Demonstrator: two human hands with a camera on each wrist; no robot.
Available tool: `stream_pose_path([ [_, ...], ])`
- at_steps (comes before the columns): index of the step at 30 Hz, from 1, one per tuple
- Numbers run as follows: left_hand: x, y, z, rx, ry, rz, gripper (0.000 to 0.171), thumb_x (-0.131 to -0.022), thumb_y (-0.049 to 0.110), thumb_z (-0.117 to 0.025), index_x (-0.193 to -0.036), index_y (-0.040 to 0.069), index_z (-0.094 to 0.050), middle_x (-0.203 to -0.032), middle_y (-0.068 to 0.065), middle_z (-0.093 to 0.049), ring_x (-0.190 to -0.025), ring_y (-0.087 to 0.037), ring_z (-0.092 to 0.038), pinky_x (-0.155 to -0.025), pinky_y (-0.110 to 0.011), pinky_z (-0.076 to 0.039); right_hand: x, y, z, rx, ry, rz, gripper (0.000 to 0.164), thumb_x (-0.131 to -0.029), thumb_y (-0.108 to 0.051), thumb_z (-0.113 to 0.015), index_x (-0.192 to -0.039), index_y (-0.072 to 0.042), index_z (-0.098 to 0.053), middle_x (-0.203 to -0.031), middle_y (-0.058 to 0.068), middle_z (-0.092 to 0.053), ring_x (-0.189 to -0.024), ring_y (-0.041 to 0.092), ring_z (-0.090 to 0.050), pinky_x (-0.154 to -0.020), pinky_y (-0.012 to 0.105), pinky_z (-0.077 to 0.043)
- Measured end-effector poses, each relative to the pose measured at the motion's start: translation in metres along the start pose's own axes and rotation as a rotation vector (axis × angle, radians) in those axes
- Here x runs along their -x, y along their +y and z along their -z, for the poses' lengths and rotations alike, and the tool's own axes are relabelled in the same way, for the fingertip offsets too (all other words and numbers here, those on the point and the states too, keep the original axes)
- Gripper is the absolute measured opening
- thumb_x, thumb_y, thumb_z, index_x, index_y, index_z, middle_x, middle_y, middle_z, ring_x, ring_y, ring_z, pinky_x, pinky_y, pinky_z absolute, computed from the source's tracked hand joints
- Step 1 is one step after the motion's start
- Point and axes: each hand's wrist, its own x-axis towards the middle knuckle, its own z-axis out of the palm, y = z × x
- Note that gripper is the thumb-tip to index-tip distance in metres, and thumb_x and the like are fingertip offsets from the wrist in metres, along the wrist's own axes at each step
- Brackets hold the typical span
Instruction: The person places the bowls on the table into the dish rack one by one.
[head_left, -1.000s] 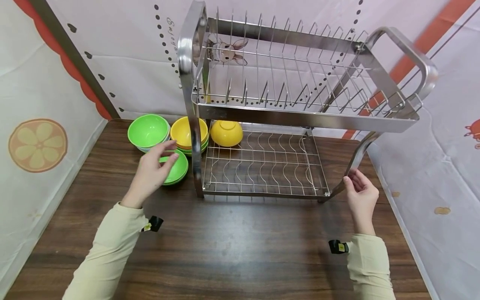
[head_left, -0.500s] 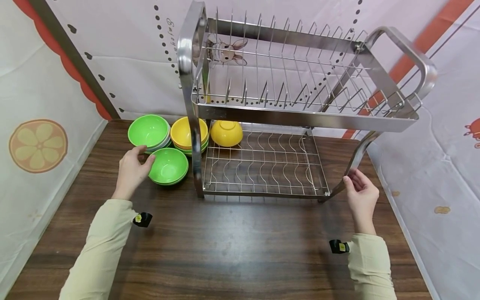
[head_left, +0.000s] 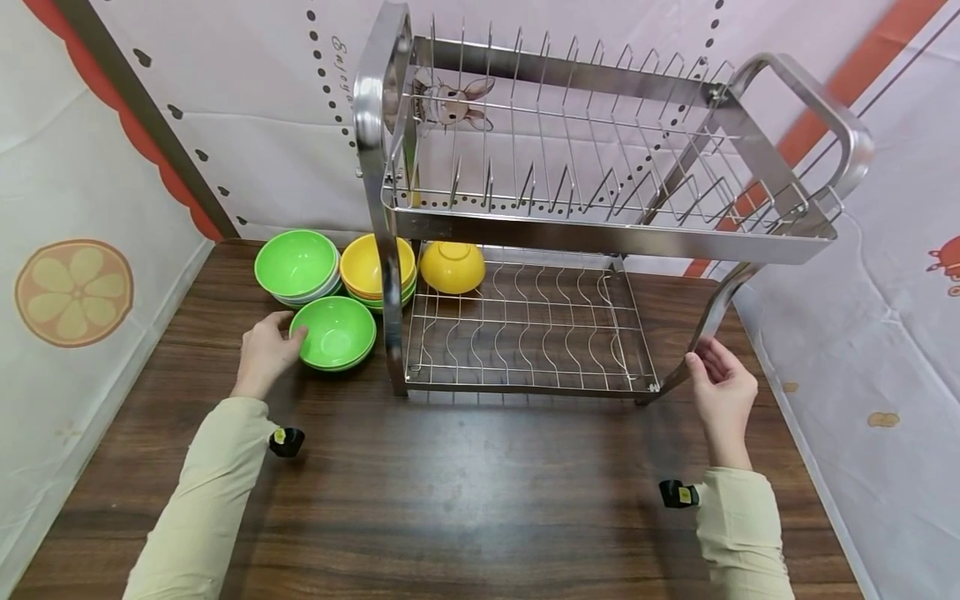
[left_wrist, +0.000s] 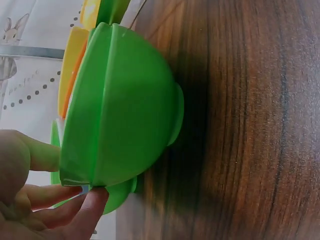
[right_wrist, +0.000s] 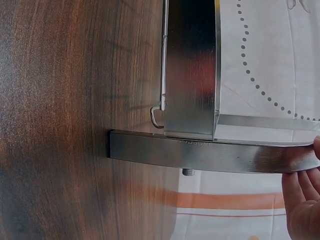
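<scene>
At the back left, my left hand [head_left: 264,354] pinches the left rim of a light green bowl [head_left: 333,333], thumb on the inner side. That bowl sits nested in another green one, and their two rims lie close together in the left wrist view, where my fingers [left_wrist: 82,215] reach the rim edge. My right hand [head_left: 726,398] grips the right front leg [right_wrist: 220,156] of a two-tier metal dish rack [head_left: 615,236], thumb on one side and fingers on the other. On the rack's lower tier, a yellow bowl [head_left: 453,268] lies upside down at the left end.
Behind the green pair stand a stack topped by a green bowl [head_left: 296,262] and a stack topped by a yellow bowl [head_left: 366,262], close to the rack's left leg [head_left: 391,325]. The upper tier has upright wire dividers. Printed cloth [head_left: 285,150] encloses the brown wooden table [head_left: 465,492].
My left hand has moved left and down from above the green bowl to its left rim. The top bowl has shifted slightly left. My right hand stays on the rack leg.
</scene>
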Motion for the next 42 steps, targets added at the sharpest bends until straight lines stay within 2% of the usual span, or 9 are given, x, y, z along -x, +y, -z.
stream_pose_path([
  [5, -0.001, -0.001, 0.000, -0.009, -0.010, -0.002, 0.036, -0.088, 0.013, -0.049, -0.112, -0.014, -0.054, -0.103, -0.034, -0.057, -0.097, -0.052, -0.049, -0.079, -0.056, -0.039, 0.000, 0.000, 0.000, 0.006, 0.000, -0.003, 0.032, -0.080, 0.002, -0.064, -0.111, 0.010, -0.059, -0.078, -0.034, -0.051, -0.076, -0.017, -0.053, -0.070, 0.004, -0.042],
  [12, -0.002, 0.002, 0.000, -0.072, -0.001, -0.026, 0.031, -0.086, 0.008, -0.047, -0.108, -0.011, -0.057, -0.101, -0.034, -0.057, -0.092, -0.055, -0.049, -0.072, -0.060, -0.038, 0.001, 0.000, 0.000, 0.011, 0.001, -0.001, 0.033, -0.080, 0.002, -0.064, -0.111, 0.010, -0.059, -0.077, -0.036, -0.051, -0.075, -0.017, -0.053, -0.070, 0.003, -0.042],
  [18, -0.003, 0.003, 0.001, -0.083, -0.001, -0.027, 0.030, -0.085, 0.006, -0.047, -0.108, -0.011, -0.058, -0.102, -0.033, -0.058, -0.091, -0.054, -0.051, -0.070, -0.059, -0.040, 0.001, -0.001, 0.001, 0.033, 0.003, -0.007, 0.033, -0.080, 0.001, -0.065, -0.112, 0.010, -0.059, -0.077, -0.037, -0.050, -0.075, -0.018, -0.052, -0.070, 0.003, -0.041],
  [27, -0.002, 0.006, -0.001, -0.133, 0.086, -0.088, 0.029, -0.083, 0.002, -0.043, -0.101, -0.011, -0.062, -0.093, -0.031, -0.061, -0.082, -0.051, -0.054, -0.066, -0.061, -0.039, 0.001, -0.002, 0.001, 0.034, 0.002, -0.009, 0.033, -0.080, 0.001, -0.065, -0.112, 0.010, -0.059, -0.077, -0.037, -0.050, -0.075, -0.018, -0.052, -0.070, 0.003, -0.042],
  [33, -0.001, 0.011, 0.002, -0.126, 0.139, -0.113, 0.021, -0.082, 0.001, -0.047, -0.089, -0.005, -0.066, -0.079, -0.026, -0.063, -0.074, -0.048, -0.056, -0.065, -0.061, -0.037, 0.002, -0.002, 0.002, 0.047, 0.002, -0.018, 0.034, -0.080, -0.001, -0.065, -0.112, 0.009, -0.059, -0.078, -0.035, -0.050, -0.075, -0.018, -0.051, -0.071, 0.004, -0.042],
  [42, 0.001, 0.017, 0.008, -0.122, 0.167, -0.085, 0.029, -0.085, 0.004, -0.046, -0.106, -0.001, -0.066, -0.092, -0.025, -0.064, -0.075, -0.045, -0.058, -0.066, -0.061, -0.039, 0.001, -0.003, 0.001, 0.050, 0.004, -0.015, 0.034, -0.080, -0.001, -0.065, -0.111, 0.011, -0.059, -0.077, -0.037, -0.050, -0.074, -0.019, -0.051, -0.070, 0.003, -0.042],
])
